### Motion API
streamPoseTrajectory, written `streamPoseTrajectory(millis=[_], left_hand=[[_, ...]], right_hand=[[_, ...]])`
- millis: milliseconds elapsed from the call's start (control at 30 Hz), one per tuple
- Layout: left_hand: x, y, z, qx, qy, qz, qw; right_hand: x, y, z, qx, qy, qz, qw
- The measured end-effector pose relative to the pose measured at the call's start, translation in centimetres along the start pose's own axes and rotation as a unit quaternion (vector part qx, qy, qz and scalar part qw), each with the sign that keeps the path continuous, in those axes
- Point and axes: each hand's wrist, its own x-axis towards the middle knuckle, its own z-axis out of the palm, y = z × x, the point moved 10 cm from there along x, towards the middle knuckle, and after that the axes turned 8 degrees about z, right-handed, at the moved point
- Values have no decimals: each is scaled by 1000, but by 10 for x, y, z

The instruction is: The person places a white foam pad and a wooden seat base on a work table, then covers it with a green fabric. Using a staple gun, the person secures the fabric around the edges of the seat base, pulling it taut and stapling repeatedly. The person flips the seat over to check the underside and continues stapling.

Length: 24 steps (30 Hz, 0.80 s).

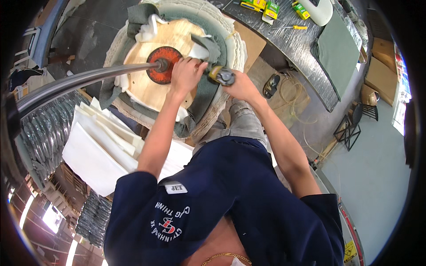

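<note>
Beneath my hands is a round upholstered piece with a pale wooden board (137, 57) on it. Grey-green fabric (212, 48) and white padding (149, 30) show around the board's edge. A red disc (155, 56) is pressed on the middle of the board by a curved metal shaft (97, 74). My left hand (187, 76) is over the board beside the disc, its fingers bent together near a fabric flap; what they pinch is hidden. My right hand (243, 87) grips a yellow and grey staple gun (222, 76), its nose close to the fabric at the board's right side.
A table (284, 51) at the upper right bears green and yellow boxes (270, 11), a yellow-handled screwdriver (299, 27) and dark green fabric (339, 55). White sheets (95, 150) are stacked to the left. A thin hose (290, 99) coils on the floor beside a dark shoe (271, 85).
</note>
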Motion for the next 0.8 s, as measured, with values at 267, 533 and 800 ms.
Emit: streamPoseTrajectory(millis=[267, 533, 800], left_hand=[[-54, 111, -104, -310, 79, -67, 945], [-35, 143, 44, -825, 86, -191, 525], [59, 91, 22, -704, 245, -208, 634]], right_hand=[[-56, 84, -65, 171, 151, 26, 973], [-105, -73, -114, 98, 73, -204, 971], [-3, -72, -153, 14, 85, -211, 974]])
